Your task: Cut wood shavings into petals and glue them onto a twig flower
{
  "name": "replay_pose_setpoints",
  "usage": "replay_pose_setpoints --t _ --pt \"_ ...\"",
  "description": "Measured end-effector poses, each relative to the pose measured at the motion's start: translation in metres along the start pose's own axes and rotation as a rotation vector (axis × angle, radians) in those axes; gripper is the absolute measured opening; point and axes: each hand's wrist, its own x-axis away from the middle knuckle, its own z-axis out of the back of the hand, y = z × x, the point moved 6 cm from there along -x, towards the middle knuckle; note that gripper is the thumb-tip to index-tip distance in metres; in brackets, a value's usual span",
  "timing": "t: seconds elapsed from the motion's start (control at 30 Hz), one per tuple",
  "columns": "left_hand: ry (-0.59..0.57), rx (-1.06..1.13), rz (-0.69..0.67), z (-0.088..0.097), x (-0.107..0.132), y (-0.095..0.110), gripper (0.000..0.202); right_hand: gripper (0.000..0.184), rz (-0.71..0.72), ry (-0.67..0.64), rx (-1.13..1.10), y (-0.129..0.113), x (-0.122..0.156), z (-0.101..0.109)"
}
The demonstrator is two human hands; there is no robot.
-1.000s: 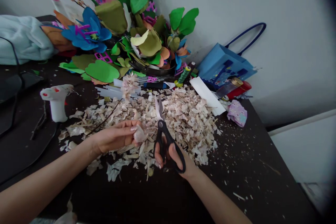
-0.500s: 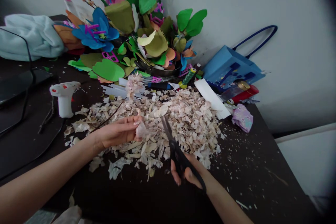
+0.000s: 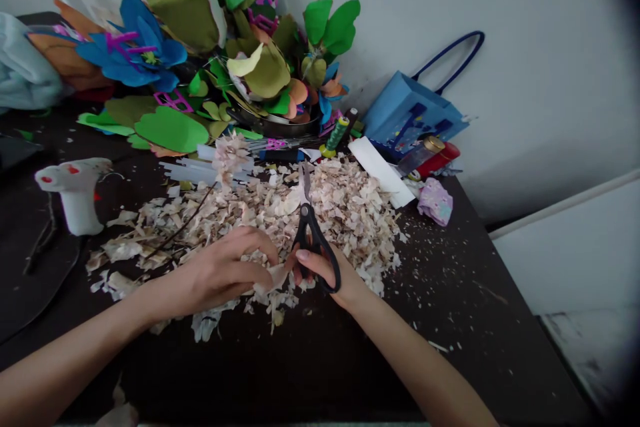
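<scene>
My left hand [image 3: 227, 270] is closed in a pinch on a small pale petal-like piece [image 3: 277, 275], thin and whitish. My right hand [image 3: 325, 270] grips black-handled scissors [image 3: 306, 213], their blades pointing away from me over the pile. The fingertips of both hands come close together at the pale piece; whether the right fingers touch it I cannot tell. Beneath and beyond the hands spreads a heap of dried cream and pinkish scraps [image 3: 350, 207]. A pale pink flower cluster on a brown stem [image 3: 231, 157] leans over the heap, left of the scissors.
A white glue gun [image 3: 75, 193] stands at the left, with glue sticks [image 3: 195, 172] farther back. Colourful felt-like flowers [image 3: 200, 80] fill the back. To the right are a white strip [image 3: 383, 172], a crumpled purple piece [image 3: 435, 201] and a blue bag [image 3: 410, 110] by the wall.
My right hand has moved up and left with the scissors, close to my left hand. The left hand has turned palm-down around the pale piece. The view has shifted right.
</scene>
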Motion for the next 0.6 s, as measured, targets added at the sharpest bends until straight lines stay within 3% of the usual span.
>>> replay_pose_setpoints --t 0.17,0.43,0.6 --pt "0.023 -0.093 0.005 -0.006 0.002 0.002 0.031 0.034 -0.015 -0.059 0.070 -0.010 -0.008 -0.004" --pt "-0.077 -0.188 -0.017 -0.007 0.000 -0.003 0.021 0.018 -0.042 -0.156 0.259 -0.011 -0.017 -0.006" --pt "0.028 -0.164 0.052 -0.006 0.000 -0.003 0.024 0.018 -0.042 -0.134 0.222 -0.005 -0.016 -0.006"
